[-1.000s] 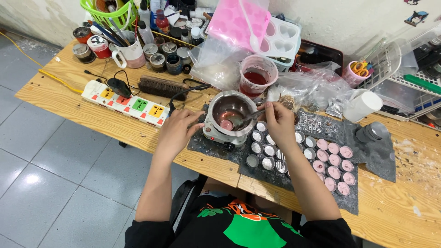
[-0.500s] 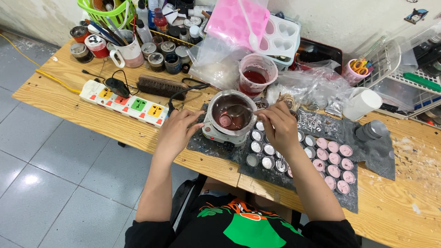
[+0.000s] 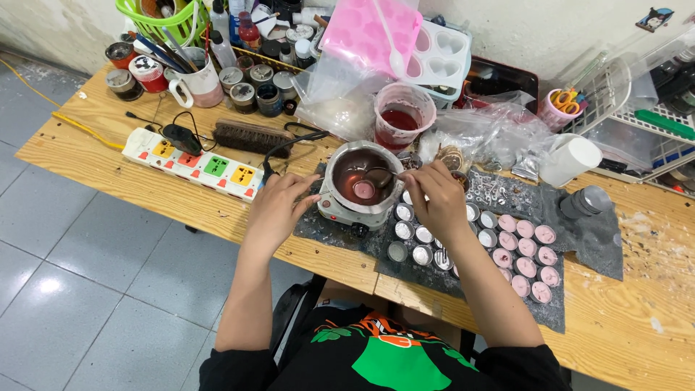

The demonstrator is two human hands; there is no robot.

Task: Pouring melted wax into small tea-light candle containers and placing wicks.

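R hand [image 3: 434, 199] holds spoon [image 3: 378, 176] in melting pot [image 3: 360, 177], prob. stirring; L hand [image 3: 279, 206] beside.

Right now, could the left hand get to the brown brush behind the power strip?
Probably yes. The left hand rests beside the melting pot, and only the low power strip and a black cord lie between it and the brush.

A melting pot [image 3: 360, 181] sits between power strip [image 3: 194, 162] left and small tins [image 3: 492, 239] right.
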